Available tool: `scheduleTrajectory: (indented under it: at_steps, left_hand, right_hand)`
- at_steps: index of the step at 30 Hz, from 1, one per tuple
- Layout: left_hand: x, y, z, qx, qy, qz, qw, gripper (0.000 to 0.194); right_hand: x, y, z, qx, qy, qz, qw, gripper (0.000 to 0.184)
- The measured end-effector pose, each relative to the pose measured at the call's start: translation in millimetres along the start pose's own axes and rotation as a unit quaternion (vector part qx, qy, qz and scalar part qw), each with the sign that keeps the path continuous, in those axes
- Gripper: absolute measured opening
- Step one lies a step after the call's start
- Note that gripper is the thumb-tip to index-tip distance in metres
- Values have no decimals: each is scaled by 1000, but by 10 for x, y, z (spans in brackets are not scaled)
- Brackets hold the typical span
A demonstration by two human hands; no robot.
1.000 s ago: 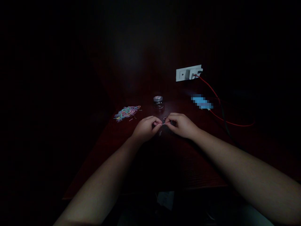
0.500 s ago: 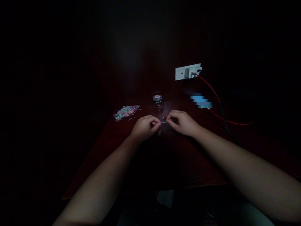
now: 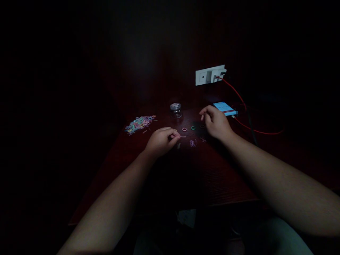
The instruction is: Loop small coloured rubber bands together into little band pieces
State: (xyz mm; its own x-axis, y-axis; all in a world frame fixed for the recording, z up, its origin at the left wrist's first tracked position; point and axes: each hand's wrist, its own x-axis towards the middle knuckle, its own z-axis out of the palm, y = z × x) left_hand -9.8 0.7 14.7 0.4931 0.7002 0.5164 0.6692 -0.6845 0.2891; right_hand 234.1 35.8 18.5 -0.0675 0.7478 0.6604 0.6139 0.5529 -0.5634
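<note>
Between the thumb and fingers of my left hand (image 3: pixel 162 141) is pinched a thin pale elastic band (image 3: pixel 183 136), its end sticking out to the right. My right hand (image 3: pixel 216 122) is lifted off to the right beside the phone, fingers loosely bent and apart, with nothing visible in them. Between the hands lie a pink ring band (image 3: pixel 184 129) and a green ring band (image 3: pixel 193 128). In front of these are a small purple bunch of bands (image 3: pixel 192 143) and a few pale loose bands (image 3: pixel 203 140). A dark ring near my right hand is hard to make out.
A heap of multicoloured elastic bands (image 3: pixel 139 124) lies at the table's left. A small clear lidded jar (image 3: pixel 175 110) stands at the back. The lit phone (image 3: pixel 225 108) is wired by a red cable (image 3: pixel 259 133) to a wall socket (image 3: pixel 203 77). The surroundings are very dark.
My right hand has let go of the pale band and moved right and up, uncovering the rings and purple bunch. My left hand keeps its pinch. The view has shifted slightly.
</note>
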Motion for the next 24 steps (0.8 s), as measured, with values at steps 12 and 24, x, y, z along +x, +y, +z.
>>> scheduleTrajectory:
  at_steps: [12,24]
  left_hand:
    - [3,-27,5,-11,-24,22,999,7]
    - [2,-47,33,-23,3,38,999,4]
  right_hand:
    - [64,96,-31,5,31,36,999,22]
    - [-89,56,82,-161,-355,-59,919,17]
